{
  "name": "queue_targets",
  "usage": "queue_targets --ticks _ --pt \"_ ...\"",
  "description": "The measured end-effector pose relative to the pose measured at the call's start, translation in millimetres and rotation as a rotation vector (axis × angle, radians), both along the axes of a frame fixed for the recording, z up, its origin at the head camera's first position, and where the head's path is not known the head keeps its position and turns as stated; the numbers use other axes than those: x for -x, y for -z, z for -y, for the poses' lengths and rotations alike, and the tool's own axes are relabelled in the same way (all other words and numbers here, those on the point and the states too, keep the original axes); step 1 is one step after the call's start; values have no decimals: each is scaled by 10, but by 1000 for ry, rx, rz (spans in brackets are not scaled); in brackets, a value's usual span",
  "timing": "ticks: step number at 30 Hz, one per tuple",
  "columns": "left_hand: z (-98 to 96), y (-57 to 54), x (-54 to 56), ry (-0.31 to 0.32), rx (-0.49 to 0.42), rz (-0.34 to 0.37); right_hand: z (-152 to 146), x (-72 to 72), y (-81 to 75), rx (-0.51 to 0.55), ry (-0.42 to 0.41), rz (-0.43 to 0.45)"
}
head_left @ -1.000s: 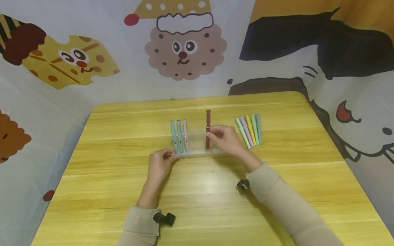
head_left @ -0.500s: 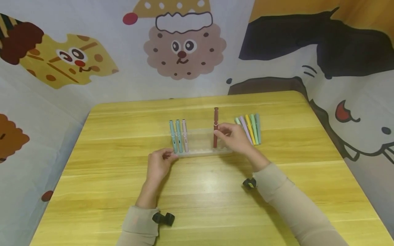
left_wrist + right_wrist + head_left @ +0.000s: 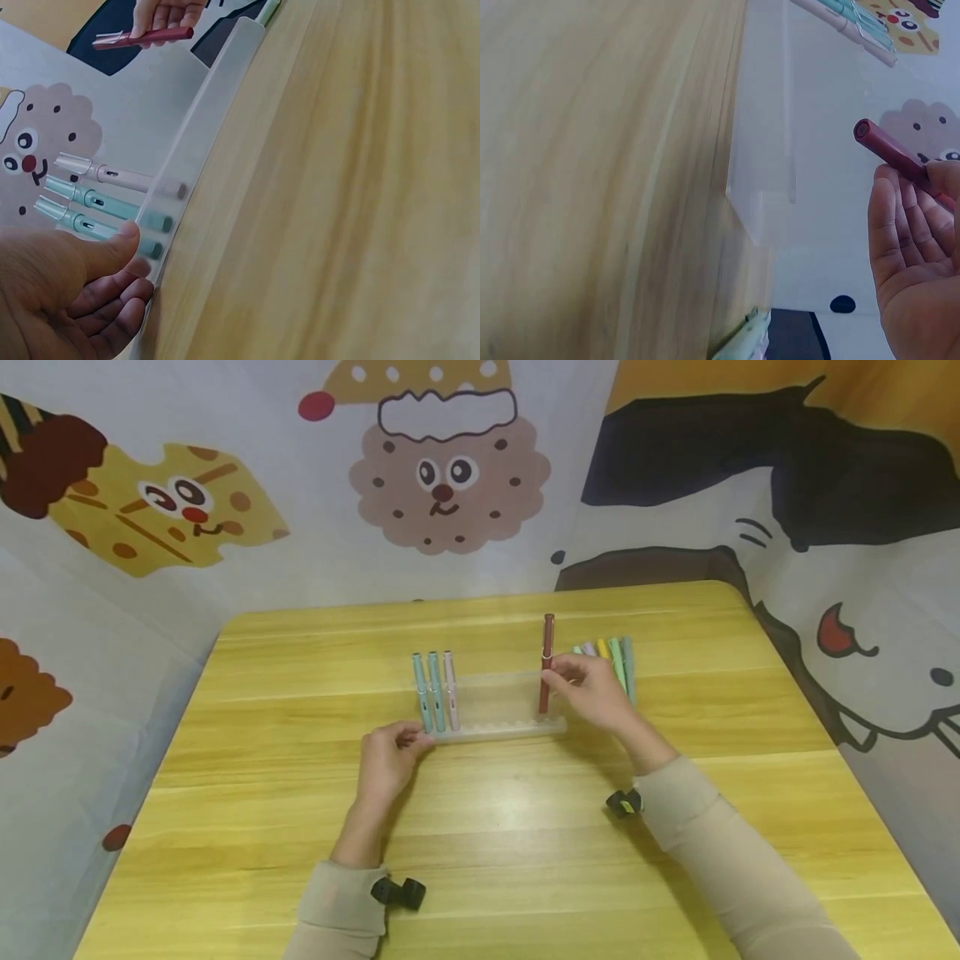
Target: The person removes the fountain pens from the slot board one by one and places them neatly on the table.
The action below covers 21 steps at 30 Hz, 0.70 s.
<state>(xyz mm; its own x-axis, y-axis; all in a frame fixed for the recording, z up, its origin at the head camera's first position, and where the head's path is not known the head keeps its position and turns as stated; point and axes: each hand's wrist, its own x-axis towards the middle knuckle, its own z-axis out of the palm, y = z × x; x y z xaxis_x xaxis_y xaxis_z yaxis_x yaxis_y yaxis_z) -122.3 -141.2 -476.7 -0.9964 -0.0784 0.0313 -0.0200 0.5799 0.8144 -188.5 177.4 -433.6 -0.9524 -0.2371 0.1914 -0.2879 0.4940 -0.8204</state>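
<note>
A clear pen stand (image 3: pixel 498 732) with a notched front ledge stands mid-table. Three capped pens lean upright in its left part: two teal pens (image 3: pixel 437 693) and a pale pink pen (image 3: pixel 451 692). My left hand (image 3: pixel 388 762) grips the stand's left end, thumb on the front ledge (image 3: pixel 214 105) and fingers curled at its lower edge. Between thumb and fingers of my right hand (image 3: pixel 596 692), a dark red pen (image 3: pixel 547 664) is pinched upright above the stand's right end. In the right wrist view the red pen's (image 3: pixel 889 144) lower end hangs clear of the stand.
Behind my right hand lie several pens on the table, among them a green pen (image 3: pixel 618 662) and a grey-green pen (image 3: pixel 629 668), partly hidden by the hand. The wooden table (image 3: pixel 480 860) ends at a cartoon-printed cloth (image 3: pixel 300 568) at the back.
My right hand has moved right and slightly up with the red pen, from mid-stand to over its right end. The left hand has stayed at the stand's left end.
</note>
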Motion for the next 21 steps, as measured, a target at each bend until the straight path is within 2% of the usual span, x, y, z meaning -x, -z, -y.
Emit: queue_targets --ticks 8,21 --pt "8 13 2 1 4 -10 -164 18 42 42 22 17" --pt "-2 6 -1 2 1 -5 -393 9 61 30 50 30"
